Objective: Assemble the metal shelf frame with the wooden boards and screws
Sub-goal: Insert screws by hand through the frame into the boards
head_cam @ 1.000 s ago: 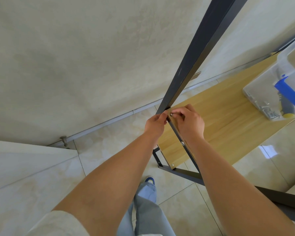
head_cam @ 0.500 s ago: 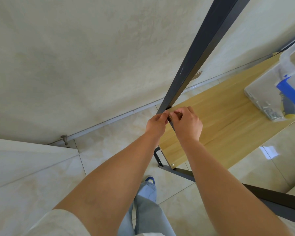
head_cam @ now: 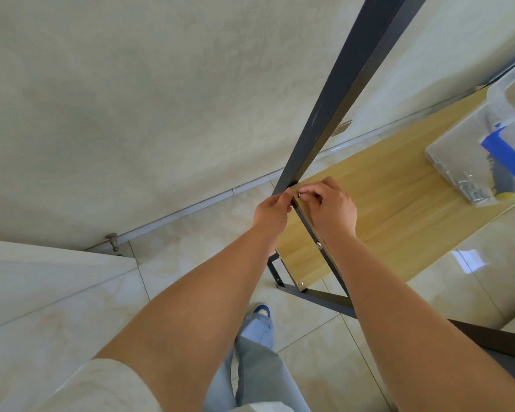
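head view | right hand (head_cam: 330,208) fingertips pinch screw (head_cam: 300,195) at far corner of wooden board (head_cam: 399,209), where the board's end rail meets dark frame post (head_cam: 333,108) | left hand (head_cam: 272,211) curled on post base just left of screw | screw sits between both thumbs, right nearer | screw axis cannot tell

Cream sleeve (head_cam: 101,385), grey trousers (head_cam: 259,370), blue shoe (head_cam: 262,310)

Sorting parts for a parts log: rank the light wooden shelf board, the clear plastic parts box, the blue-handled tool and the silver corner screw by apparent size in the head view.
1. Light wooden shelf board, largest.
2. Clear plastic parts box, partly cut off by the frame edge.
3. Blue-handled tool, inside the box, partly cropped.
4. Silver corner screw, smallest.
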